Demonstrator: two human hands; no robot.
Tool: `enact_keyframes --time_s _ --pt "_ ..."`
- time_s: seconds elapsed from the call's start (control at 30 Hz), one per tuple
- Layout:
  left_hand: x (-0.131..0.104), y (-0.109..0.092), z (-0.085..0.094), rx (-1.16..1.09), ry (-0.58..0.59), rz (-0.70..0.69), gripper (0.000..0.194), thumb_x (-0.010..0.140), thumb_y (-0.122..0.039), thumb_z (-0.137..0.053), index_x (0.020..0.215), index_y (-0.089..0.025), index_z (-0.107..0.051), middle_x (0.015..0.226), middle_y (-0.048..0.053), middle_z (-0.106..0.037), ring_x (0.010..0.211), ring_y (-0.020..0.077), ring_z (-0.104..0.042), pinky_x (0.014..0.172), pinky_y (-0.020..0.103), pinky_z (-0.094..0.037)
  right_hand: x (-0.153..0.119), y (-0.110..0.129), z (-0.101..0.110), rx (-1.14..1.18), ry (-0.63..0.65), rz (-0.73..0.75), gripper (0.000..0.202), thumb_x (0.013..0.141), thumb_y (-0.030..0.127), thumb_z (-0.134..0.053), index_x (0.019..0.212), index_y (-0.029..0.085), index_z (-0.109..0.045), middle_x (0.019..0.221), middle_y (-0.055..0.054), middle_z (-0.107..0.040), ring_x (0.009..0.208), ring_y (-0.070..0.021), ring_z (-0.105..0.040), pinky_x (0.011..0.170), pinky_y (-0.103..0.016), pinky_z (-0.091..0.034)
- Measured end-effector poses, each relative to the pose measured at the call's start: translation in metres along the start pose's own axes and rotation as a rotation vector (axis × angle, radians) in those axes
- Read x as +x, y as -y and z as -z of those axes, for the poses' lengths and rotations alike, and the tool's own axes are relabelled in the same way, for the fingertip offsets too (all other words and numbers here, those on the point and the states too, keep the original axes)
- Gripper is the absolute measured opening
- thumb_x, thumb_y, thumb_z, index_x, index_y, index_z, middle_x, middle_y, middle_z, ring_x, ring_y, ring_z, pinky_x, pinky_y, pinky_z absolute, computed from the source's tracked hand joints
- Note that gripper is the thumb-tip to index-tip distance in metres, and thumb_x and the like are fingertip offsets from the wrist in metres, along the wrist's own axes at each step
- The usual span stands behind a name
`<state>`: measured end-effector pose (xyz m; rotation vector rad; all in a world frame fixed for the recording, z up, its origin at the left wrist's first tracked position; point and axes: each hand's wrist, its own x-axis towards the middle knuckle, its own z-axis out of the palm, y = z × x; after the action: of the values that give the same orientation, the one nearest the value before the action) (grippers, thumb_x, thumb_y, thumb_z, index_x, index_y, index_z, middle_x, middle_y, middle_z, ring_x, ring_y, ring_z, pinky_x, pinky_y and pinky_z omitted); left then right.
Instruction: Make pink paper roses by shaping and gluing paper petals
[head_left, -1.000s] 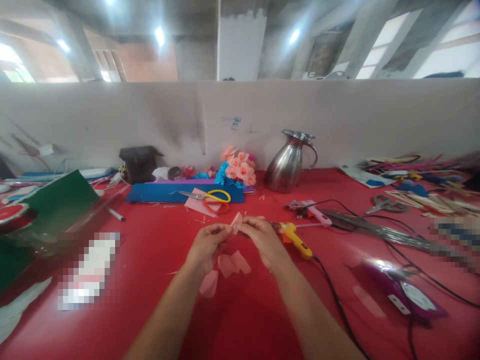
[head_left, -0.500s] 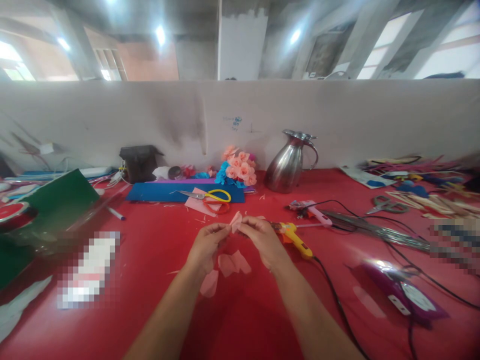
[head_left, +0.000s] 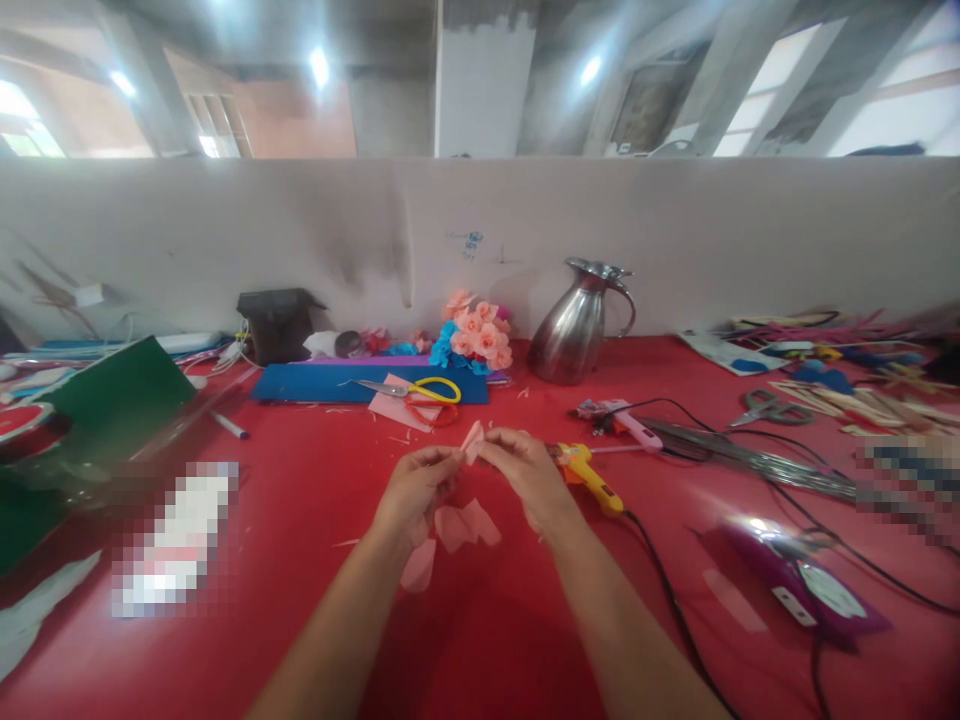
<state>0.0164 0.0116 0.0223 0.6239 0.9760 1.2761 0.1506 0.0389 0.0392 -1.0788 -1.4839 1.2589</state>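
Between my two hands is a small folded piece of pink paper (head_left: 472, 440), raised over the red table (head_left: 300, 620). My left hand (head_left: 417, 487) pinches its left side between thumb and fingers. From the right, my right hand (head_left: 529, 475) pinches the same piece. Below them lie loose pink petal shapes (head_left: 466, 526), with one more petal (head_left: 419, 566) beside my left wrist. A yellow glue gun (head_left: 592, 478) rests just right of my right hand. Beyond the hands, yellow-handled scissors (head_left: 439, 388) lie on pink paper and a blue sheet (head_left: 315, 384).
Pink and blue paper flowers (head_left: 480, 335) and a metal jug (head_left: 574, 330) stand at the back. At right are a pink glue gun (head_left: 637, 430), grey scissors (head_left: 772, 408), a purple device (head_left: 810, 590) and black cables. Green board (head_left: 127, 400) and a pen (head_left: 229, 426) lie left.
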Motion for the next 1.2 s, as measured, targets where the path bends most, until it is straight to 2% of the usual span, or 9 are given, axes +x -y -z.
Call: enact_keyframes --time_s 0.17,0.33,0.47,0.6,0.67,0.77,0.87,1.0,1.2 --pt "-0.003 0.000 -0.002 0.060 0.017 -0.036 0.025 0.052 -0.028 -0.078 0.069 -0.012 -0.068 0.059 0.000 -0.057 0.050 0.0048 -0.044 0.051 0.019 -0.032 0.001 -0.003 0.001 -0.066 -0.036 0.021 0.018 0.072 0.032 -0.057 0.063 0.017 -0.061 0.065 -0.001 -0.062 0.066 -0.0137 -0.054 0.066 -0.026 -0.039" --pt "-0.004 -0.005 -0.001 -0.024 0.063 0.058 0.024 0.052 -0.026 -0.079 0.068 -0.012 -0.067 0.063 0.002 -0.058 0.059 0.0082 -0.051 0.060 0.022 -0.039 0.001 -0.005 0.002 -0.046 -0.063 0.009 0.018 0.072 0.030 -0.056 0.062 0.017 -0.062 0.065 -0.001 -0.063 0.065 -0.0138 -0.054 0.065 -0.026 -0.039" --pt "-0.003 -0.005 0.004 -0.018 0.101 0.078 0.022 0.056 -0.029 -0.077 0.068 -0.013 -0.068 0.066 0.003 -0.059 0.063 0.0099 -0.052 0.062 0.024 -0.040 0.001 -0.003 0.002 -0.012 -0.032 0.004 0.016 0.071 0.027 -0.055 0.059 0.017 -0.059 0.061 0.001 -0.060 0.063 -0.0127 -0.052 0.064 -0.026 -0.038" --pt "-0.001 -0.004 0.006 0.120 0.148 0.023 0.020 0.058 -0.029 -0.076 0.071 -0.014 -0.070 0.070 0.003 -0.062 0.059 0.0068 -0.047 0.057 0.020 -0.034 -0.001 0.000 0.001 0.006 0.025 0.023 0.017 0.072 0.027 -0.056 0.058 0.017 -0.059 0.061 0.002 -0.059 0.064 -0.0121 -0.052 0.066 -0.026 -0.039" --pt "0.000 -0.004 0.005 0.123 0.107 0.007 0.021 0.056 -0.029 -0.077 0.068 -0.015 -0.070 0.068 0.003 -0.063 0.057 0.0065 -0.046 0.056 0.020 -0.032 -0.001 0.001 0.000 0.028 0.038 0.021 0.017 0.073 0.030 -0.056 0.061 0.018 -0.059 0.062 0.002 -0.058 0.064 -0.0118 -0.053 0.067 -0.026 -0.040" --pt "0.003 -0.003 0.006 -0.018 -0.032 -0.004 0.024 0.048 -0.030 -0.081 0.064 -0.016 -0.069 0.065 0.002 -0.063 0.058 0.0075 -0.048 0.056 0.020 -0.033 -0.002 0.001 -0.004 0.074 0.037 -0.021 0.018 0.076 0.036 -0.055 0.072 0.019 -0.059 0.066 0.001 -0.061 0.067 -0.0129 -0.056 0.067 -0.026 -0.042" --pt "0.007 -0.002 0.008 -0.161 -0.091 0.004 0.027 0.043 -0.027 -0.082 0.063 -0.017 -0.068 0.064 0.001 -0.062 0.060 0.0085 -0.051 0.057 0.019 -0.035 -0.004 -0.005 -0.011 0.028 0.126 -0.016 0.018 0.071 0.034 -0.062 0.080 0.019 -0.059 0.076 -0.001 -0.064 0.074 -0.0151 -0.059 0.071 -0.028 -0.044" --pt "0.009 -0.002 0.012 -0.181 -0.034 0.011 0.025 0.045 -0.026 -0.082 0.064 -0.016 -0.068 0.063 0.000 -0.061 0.059 0.0075 -0.050 0.058 0.019 -0.036 -0.006 -0.014 -0.019 -0.053 0.162 0.068 0.013 0.073 0.031 -0.060 0.075 0.018 -0.060 0.076 -0.002 -0.065 0.074 -0.0157 -0.060 0.070 -0.028 -0.045" --pt "0.001 -0.015 0.013 0.022 0.056 -0.092 0.022 0.051 -0.027 -0.079 0.067 -0.014 -0.070 0.065 0.002 -0.062 0.061 0.0087 -0.049 0.063 0.022 -0.036 -0.003 -0.017 -0.014 -0.104 0.127 0.080 0.013 0.075 0.030 -0.058 0.077 0.018 -0.063 0.071 -0.001 -0.065 0.069 -0.0158 -0.060 0.068 -0.028 -0.045"
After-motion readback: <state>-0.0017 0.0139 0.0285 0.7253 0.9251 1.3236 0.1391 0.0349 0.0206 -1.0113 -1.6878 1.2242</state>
